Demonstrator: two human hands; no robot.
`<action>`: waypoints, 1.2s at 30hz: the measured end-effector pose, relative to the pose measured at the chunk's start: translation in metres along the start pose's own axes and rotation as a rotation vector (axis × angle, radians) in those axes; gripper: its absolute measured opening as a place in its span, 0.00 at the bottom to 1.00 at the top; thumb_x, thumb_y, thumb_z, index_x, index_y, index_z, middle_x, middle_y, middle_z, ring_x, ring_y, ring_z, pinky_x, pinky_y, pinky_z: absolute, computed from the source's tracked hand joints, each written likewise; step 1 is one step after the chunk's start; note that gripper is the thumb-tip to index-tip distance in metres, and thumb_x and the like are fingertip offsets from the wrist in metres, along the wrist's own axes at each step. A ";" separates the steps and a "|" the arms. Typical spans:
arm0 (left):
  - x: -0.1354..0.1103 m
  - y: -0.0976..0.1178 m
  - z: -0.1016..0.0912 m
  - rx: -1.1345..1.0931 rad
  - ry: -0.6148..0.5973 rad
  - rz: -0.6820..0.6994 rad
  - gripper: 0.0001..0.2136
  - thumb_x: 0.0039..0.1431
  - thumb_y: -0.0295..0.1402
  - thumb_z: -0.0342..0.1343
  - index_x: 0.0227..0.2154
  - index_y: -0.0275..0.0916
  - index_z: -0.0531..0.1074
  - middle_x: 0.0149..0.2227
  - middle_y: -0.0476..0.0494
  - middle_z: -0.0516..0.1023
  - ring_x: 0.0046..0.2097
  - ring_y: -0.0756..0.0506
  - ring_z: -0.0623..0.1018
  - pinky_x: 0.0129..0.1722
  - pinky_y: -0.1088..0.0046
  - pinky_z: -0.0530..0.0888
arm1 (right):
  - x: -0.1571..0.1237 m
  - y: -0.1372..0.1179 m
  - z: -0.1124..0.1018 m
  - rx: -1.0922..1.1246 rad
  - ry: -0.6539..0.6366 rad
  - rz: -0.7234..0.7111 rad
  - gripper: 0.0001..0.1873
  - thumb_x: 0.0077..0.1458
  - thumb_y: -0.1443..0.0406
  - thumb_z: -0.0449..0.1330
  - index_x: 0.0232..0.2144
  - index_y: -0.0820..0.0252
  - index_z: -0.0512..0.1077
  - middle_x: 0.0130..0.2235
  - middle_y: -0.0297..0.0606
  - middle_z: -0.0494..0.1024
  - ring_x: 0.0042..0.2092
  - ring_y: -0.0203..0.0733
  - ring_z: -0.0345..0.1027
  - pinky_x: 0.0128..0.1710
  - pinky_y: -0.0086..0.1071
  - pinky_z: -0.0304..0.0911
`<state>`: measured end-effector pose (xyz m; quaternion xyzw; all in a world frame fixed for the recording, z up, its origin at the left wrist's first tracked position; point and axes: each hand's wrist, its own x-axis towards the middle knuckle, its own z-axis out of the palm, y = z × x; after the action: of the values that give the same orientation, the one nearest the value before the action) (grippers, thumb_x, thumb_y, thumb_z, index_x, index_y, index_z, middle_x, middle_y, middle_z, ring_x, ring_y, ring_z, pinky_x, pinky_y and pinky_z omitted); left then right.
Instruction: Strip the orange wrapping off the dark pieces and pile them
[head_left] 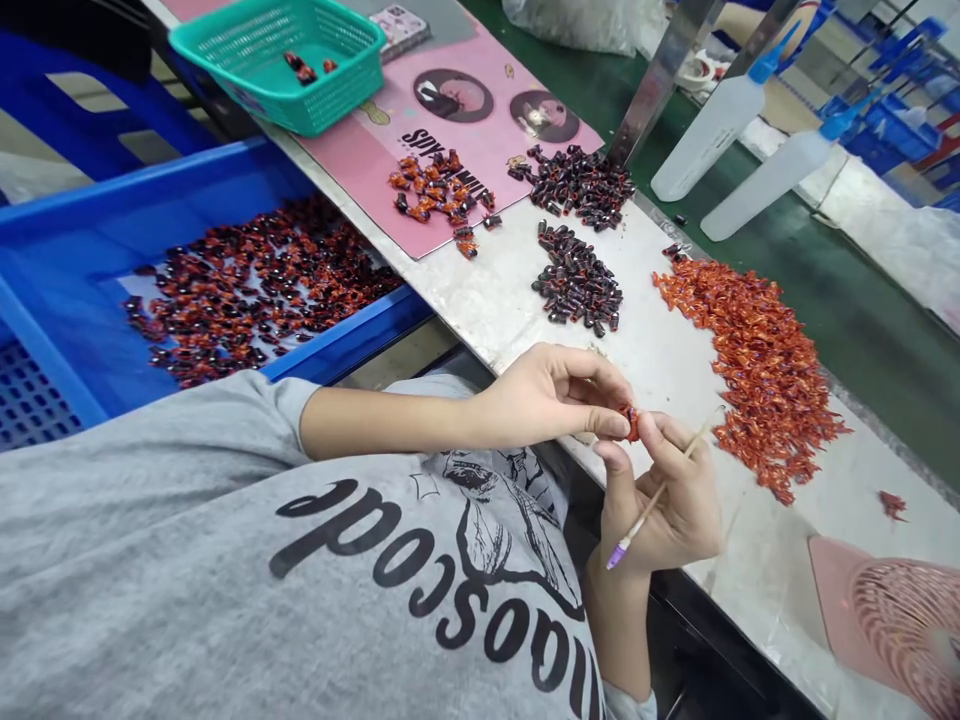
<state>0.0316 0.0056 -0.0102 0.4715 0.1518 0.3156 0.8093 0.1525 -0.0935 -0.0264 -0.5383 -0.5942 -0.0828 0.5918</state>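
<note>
Small red piece (pixel 632 424), right of frame centre, pinched by left hand (pixel 536 395); right hand (pixel 682 510) holds thin stick (pixel 646 512). Piece likely light, stiff, maybe slick; grip its sides, gently.

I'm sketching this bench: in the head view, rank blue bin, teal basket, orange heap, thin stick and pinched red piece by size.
1. Blue bin
2. Teal basket, orange heap: too alike to rank
3. Thin stick
4. Pinched red piece, partly hidden

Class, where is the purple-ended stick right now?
In the head view, right of centre, the stick lies across the right hand, its far tip pointing toward the orange pile.
</note>
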 end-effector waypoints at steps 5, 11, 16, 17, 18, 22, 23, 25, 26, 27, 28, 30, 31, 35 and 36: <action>0.003 0.000 -0.008 0.203 -0.076 0.225 0.10 0.52 0.31 0.70 0.33 0.33 0.76 0.31 0.46 0.80 0.33 0.53 0.80 0.35 0.81 0.77 | 0.004 -0.005 0.001 -0.073 -0.026 -0.038 0.22 0.48 0.76 0.71 0.46 0.56 0.76 0.38 0.34 0.79 0.40 0.38 0.76 0.36 0.33 0.74; 0.018 0.000 -0.025 0.613 -0.196 0.937 0.03 0.59 0.25 0.64 0.30 0.33 0.76 0.28 0.45 0.78 0.31 0.53 0.78 0.35 0.82 0.76 | 0.011 -0.014 0.013 -0.150 -0.047 -0.111 0.14 0.52 0.80 0.65 0.38 0.63 0.74 0.35 0.35 0.77 0.37 0.37 0.75 0.36 0.33 0.73; 0.020 -0.004 -0.031 0.561 -0.121 1.014 0.05 0.59 0.27 0.64 0.30 0.32 0.74 0.28 0.45 0.76 0.31 0.54 0.76 0.35 0.82 0.76 | 0.019 -0.014 0.021 -0.183 -0.097 -0.163 0.12 0.51 0.81 0.64 0.35 0.64 0.73 0.34 0.34 0.76 0.36 0.36 0.74 0.35 0.32 0.72; 0.020 -0.004 -0.032 0.547 -0.113 1.007 0.05 0.59 0.27 0.64 0.30 0.33 0.74 0.28 0.45 0.76 0.31 0.54 0.76 0.34 0.83 0.76 | 0.021 -0.014 0.022 -0.183 -0.105 -0.164 0.11 0.51 0.81 0.64 0.35 0.64 0.73 0.34 0.34 0.75 0.36 0.36 0.74 0.35 0.31 0.72; 0.020 -0.003 -0.033 0.541 -0.109 0.995 0.05 0.59 0.27 0.64 0.30 0.33 0.74 0.28 0.45 0.76 0.31 0.54 0.76 0.34 0.83 0.76 | 0.023 -0.013 0.023 -0.183 -0.114 -0.162 0.11 0.51 0.81 0.64 0.35 0.64 0.73 0.34 0.34 0.75 0.36 0.36 0.74 0.35 0.32 0.72; 0.023 0.000 -0.038 0.564 -0.135 0.919 0.04 0.62 0.27 0.61 0.32 0.33 0.74 0.28 0.44 0.77 0.31 0.53 0.76 0.35 0.81 0.76 | 0.028 -0.010 0.023 -0.146 -0.140 -0.110 0.13 0.50 0.80 0.66 0.37 0.63 0.74 0.35 0.35 0.76 0.38 0.36 0.74 0.37 0.34 0.74; 0.024 0.001 -0.040 0.571 -0.139 0.893 0.04 0.62 0.28 0.61 0.34 0.33 0.74 0.29 0.44 0.78 0.31 0.53 0.76 0.35 0.80 0.76 | 0.029 -0.008 0.023 -0.130 -0.134 -0.096 0.14 0.50 0.79 0.67 0.38 0.62 0.74 0.36 0.35 0.77 0.38 0.36 0.74 0.38 0.35 0.74; 0.024 0.003 -0.043 0.573 -0.131 0.821 0.08 0.61 0.34 0.63 0.36 0.33 0.74 0.30 0.44 0.77 0.31 0.53 0.75 0.33 0.81 0.75 | 0.029 -0.005 0.022 -0.108 -0.107 -0.066 0.17 0.48 0.79 0.69 0.39 0.60 0.75 0.37 0.36 0.78 0.39 0.37 0.74 0.38 0.35 0.74; 0.024 0.004 -0.044 0.570 -0.118 0.772 0.11 0.61 0.37 0.64 0.37 0.33 0.74 0.29 0.45 0.76 0.30 0.53 0.74 0.30 0.82 0.73 | 0.029 -0.003 0.022 -0.102 -0.089 -0.047 0.18 0.48 0.79 0.69 0.40 0.60 0.75 0.38 0.36 0.78 0.40 0.37 0.74 0.38 0.35 0.74; 0.024 0.005 -0.046 0.568 -0.105 0.720 0.14 0.60 0.41 0.64 0.36 0.33 0.74 0.28 0.47 0.75 0.28 0.54 0.72 0.28 0.82 0.71 | 0.029 -0.002 0.022 -0.097 -0.074 -0.027 0.19 0.47 0.79 0.70 0.41 0.59 0.75 0.38 0.35 0.78 0.40 0.38 0.74 0.38 0.35 0.74; 0.023 0.006 -0.047 0.568 -0.097 0.668 0.16 0.60 0.44 0.63 0.34 0.33 0.73 0.27 0.49 0.73 0.27 0.54 0.70 0.26 0.83 0.69 | 0.029 -0.001 0.022 -0.092 -0.067 -0.010 0.20 0.47 0.79 0.70 0.41 0.59 0.76 0.38 0.35 0.78 0.40 0.38 0.74 0.38 0.35 0.74; 0.021 0.008 -0.048 0.582 -0.112 0.576 0.18 0.61 0.47 0.61 0.29 0.34 0.72 0.23 0.51 0.70 0.24 0.55 0.67 0.23 0.82 0.66 | 0.029 0.001 0.024 -0.087 -0.081 -0.002 0.20 0.46 0.79 0.70 0.41 0.59 0.76 0.38 0.35 0.78 0.40 0.38 0.74 0.38 0.35 0.74; 0.021 0.009 -0.048 0.597 -0.130 0.541 0.18 0.62 0.47 0.60 0.28 0.34 0.72 0.22 0.51 0.69 0.24 0.55 0.66 0.23 0.82 0.65 | 0.029 0.001 0.024 -0.087 -0.096 -0.010 0.20 0.46 0.79 0.70 0.41 0.59 0.76 0.38 0.35 0.78 0.40 0.38 0.74 0.38 0.35 0.73; 0.018 0.014 -0.045 0.622 -0.166 0.464 0.14 0.65 0.38 0.56 0.27 0.33 0.74 0.22 0.50 0.71 0.23 0.55 0.67 0.23 0.82 0.64 | 0.028 0.002 0.026 -0.078 -0.153 -0.022 0.21 0.48 0.79 0.69 0.42 0.58 0.76 0.38 0.35 0.78 0.41 0.37 0.74 0.39 0.34 0.71; 0.017 0.016 -0.044 0.612 -0.160 0.457 0.13 0.65 0.36 0.55 0.28 0.33 0.74 0.22 0.49 0.72 0.23 0.56 0.66 0.23 0.82 0.63 | 0.027 0.002 0.026 -0.060 -0.152 0.001 0.22 0.48 0.78 0.69 0.45 0.57 0.76 0.39 0.36 0.78 0.41 0.38 0.74 0.40 0.35 0.71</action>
<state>0.0150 0.0517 -0.0181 0.7360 0.0661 0.3901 0.5494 0.1454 -0.0588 -0.0130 -0.5609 -0.6344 -0.0590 0.5287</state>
